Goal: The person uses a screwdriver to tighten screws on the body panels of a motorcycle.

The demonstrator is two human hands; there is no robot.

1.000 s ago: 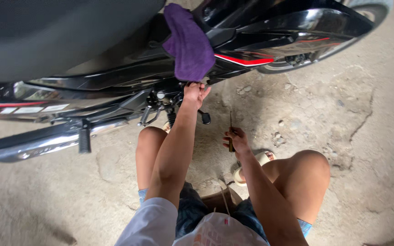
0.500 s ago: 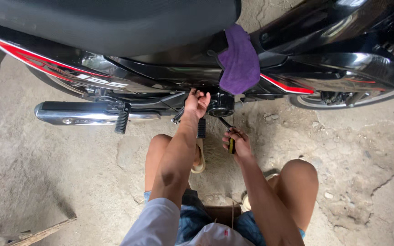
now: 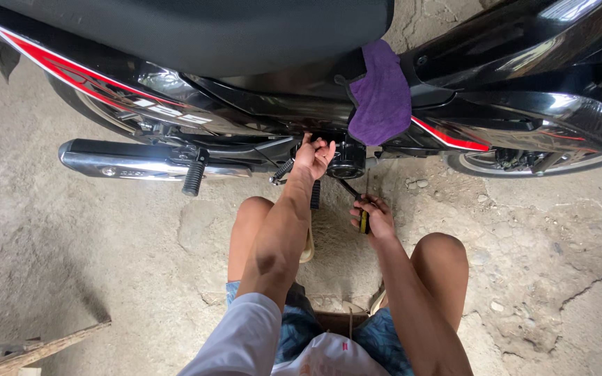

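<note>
Beside the black motorcycle with red stripes [image 3: 106, 87], left of the crouching person's knees, runs a long chrome exhaust pipe [image 3: 134, 161]. Next, the left hand [image 3: 313, 154] reaches under the body, fingers curled onto a dark engine part, apparently mid-adjustment. Further right, the right hand [image 3: 373, 214] closes around a black-and-yellow-handled screwdriver [image 3: 362, 209], not yet applied. Above hangs a purple cloth [image 3: 382, 94].
</note>
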